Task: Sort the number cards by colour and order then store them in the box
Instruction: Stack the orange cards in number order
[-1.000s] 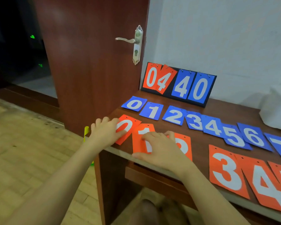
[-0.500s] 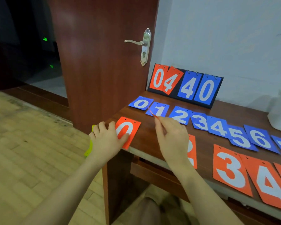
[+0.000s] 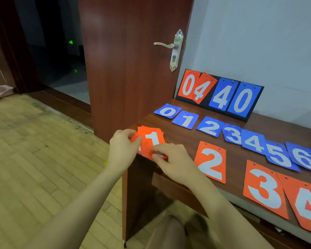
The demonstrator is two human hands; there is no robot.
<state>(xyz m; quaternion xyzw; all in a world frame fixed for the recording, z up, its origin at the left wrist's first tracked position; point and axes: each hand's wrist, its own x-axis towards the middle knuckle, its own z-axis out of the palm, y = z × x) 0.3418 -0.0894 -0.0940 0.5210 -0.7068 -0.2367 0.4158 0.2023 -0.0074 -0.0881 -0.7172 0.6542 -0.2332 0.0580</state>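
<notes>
Here, at centre frame, both hands pinch a small stack of thin, flat orange cards at the desk's [1000,790 is not used] corner.Here, at centre frame, both hands grip a thin orange card marked 1 [image 3: 153,139] over another orange card at the corner of the glossy wooden desk [image 3: 185,139]. The left hand [image 3: 122,150] pinches its left edge and the right hand [image 3: 171,162] its lower edge. Flat rectangular orange cards [image 3: 211,161] and blue cards [image 3: 210,126] with punched holes lie in rows toward the right.

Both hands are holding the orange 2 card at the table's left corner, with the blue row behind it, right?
Not quite: the head view shows the left hand and right hand holding the orange 1 card. The orange 2 card lies untouched beside them.
</notes>
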